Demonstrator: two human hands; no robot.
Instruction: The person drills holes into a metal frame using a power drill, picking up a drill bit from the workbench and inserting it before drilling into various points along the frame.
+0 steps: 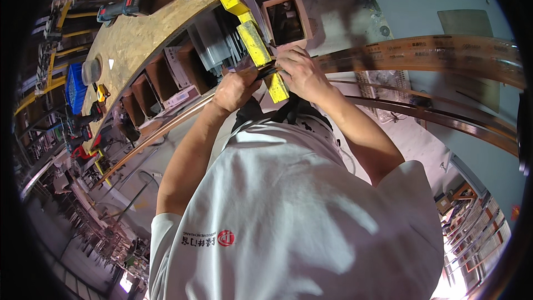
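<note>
My left hand (235, 89) has its fingers curled around a short dark strip (265, 73) that spans the gap between both hands. At the strip's other side, my right hand (304, 74) pinches with thumb and fingers; its fingertips partly hide what they grip. Beneath the hands runs a yellow support bar (255, 46), its paint scuffed, its near end showing below the strip. A long brown profile (416, 55) in printed protective film stretches off to the right from beside my right hand. Whether the strip joins that profile cannot be seen.
A chipboard workbench (166, 21) at upper left carries cordless power tools (127, 6), a blue bin (75, 87) and a yellow tape measure (101, 92). An open cardboard box (287, 21) stands beyond the bar. More brown profiles (424, 112) extend rightward; long thin ones (154, 143) reach lower left.
</note>
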